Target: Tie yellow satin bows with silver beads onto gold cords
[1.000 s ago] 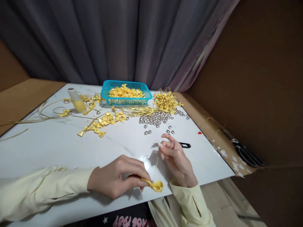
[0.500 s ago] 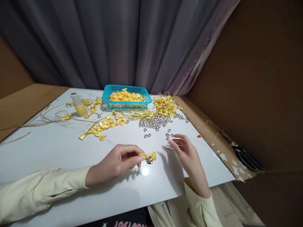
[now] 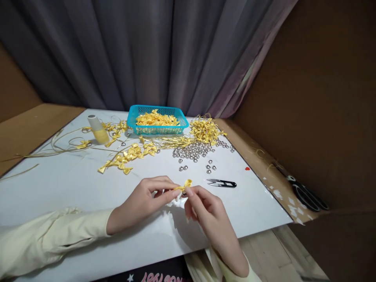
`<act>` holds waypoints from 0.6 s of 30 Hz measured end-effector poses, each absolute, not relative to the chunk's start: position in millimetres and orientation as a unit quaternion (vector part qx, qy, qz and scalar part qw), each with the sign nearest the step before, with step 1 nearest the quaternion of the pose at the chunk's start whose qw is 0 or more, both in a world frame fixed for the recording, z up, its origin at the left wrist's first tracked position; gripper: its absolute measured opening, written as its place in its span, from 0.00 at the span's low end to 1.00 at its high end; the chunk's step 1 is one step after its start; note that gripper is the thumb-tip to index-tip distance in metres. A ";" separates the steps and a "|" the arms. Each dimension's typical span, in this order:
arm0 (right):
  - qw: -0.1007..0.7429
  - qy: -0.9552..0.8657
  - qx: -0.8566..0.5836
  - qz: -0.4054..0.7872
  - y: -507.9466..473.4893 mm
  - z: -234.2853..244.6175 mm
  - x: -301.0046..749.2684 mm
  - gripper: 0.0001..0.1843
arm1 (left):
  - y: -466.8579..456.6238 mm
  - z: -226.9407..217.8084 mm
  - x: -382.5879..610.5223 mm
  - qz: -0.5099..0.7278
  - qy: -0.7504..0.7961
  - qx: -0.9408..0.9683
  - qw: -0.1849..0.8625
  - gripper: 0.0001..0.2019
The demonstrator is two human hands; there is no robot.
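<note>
My left hand (image 3: 147, 196) pinches one side of a yellow ribbon bow (image 3: 187, 183) between thumb and fingers, held just above the white tabletop. From the right, my right hand (image 3: 207, 207) has its thumb and fingertips closed at the bow's lower edge, on a small silver heart-shaped charm (image 3: 184, 193) that is mostly covered by the fingers. Black thread snips (image 3: 222, 183) lie on the table beyond my right hand. A heap of silver heart charms (image 3: 194, 150) is spread farther back, with several loose ones nearer.
A blue basket (image 3: 158, 130) of yellow bows stands at the back. Left of it are a bottle with yellow contents (image 3: 99, 131) and gold cords (image 3: 55, 147). Loose bows (image 3: 133, 152) lie mid-table, and a bunch of corded bows (image 3: 205, 129) back right. Black-handled scissors (image 3: 304, 196) rest at right.
My right hand has moved left from beside the snips to the bow and closed on the charm there. The snips now lie uncovered. My left hand still holds the bow.
</note>
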State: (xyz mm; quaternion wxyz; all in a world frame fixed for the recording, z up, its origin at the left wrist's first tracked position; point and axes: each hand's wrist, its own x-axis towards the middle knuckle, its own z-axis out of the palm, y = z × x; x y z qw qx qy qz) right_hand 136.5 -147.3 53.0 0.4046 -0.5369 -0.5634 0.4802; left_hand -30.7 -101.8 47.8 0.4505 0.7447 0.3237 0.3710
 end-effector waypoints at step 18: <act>0.420 -0.637 -0.507 0.401 -134.5 40.3 144.5 0.26 | -102.5 48.7 -33.4 0.387 0.328 0.711 0.486 0.10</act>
